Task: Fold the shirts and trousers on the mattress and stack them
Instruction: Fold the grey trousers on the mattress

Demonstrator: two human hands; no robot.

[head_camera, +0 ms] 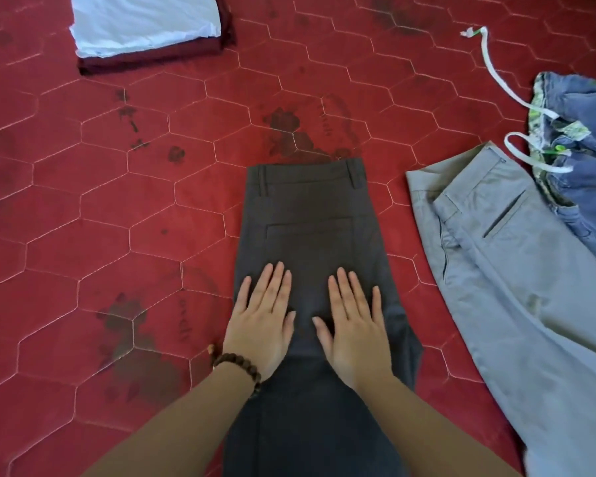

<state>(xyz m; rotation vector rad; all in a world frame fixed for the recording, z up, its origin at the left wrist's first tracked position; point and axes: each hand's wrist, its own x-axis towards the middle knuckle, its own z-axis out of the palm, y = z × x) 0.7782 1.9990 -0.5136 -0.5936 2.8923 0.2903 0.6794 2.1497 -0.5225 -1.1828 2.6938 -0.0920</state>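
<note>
Dark grey trousers [307, 215] lie lengthwise on the red quilted mattress [117, 201], folded leg over leg, waistband away from me. My left hand [260, 325] presses flat on their left side with straight fingers. My right hand [355, 325] lies flat beside it on the right side. Light grey trousers [503, 270] are spread to the right. Blue denim shorts [582, 173] with a white drawstring are crumpled at the far right. A folded stack, a white shirt [145, 22] on a maroon garment [159, 56], sits at the top left.
The mattress has dark printed flower patches and white stitched hexagons. A wooden bead bracelet [238, 364] is on my left wrist. Bare mattress stretches to the left of the dark trousers.
</note>
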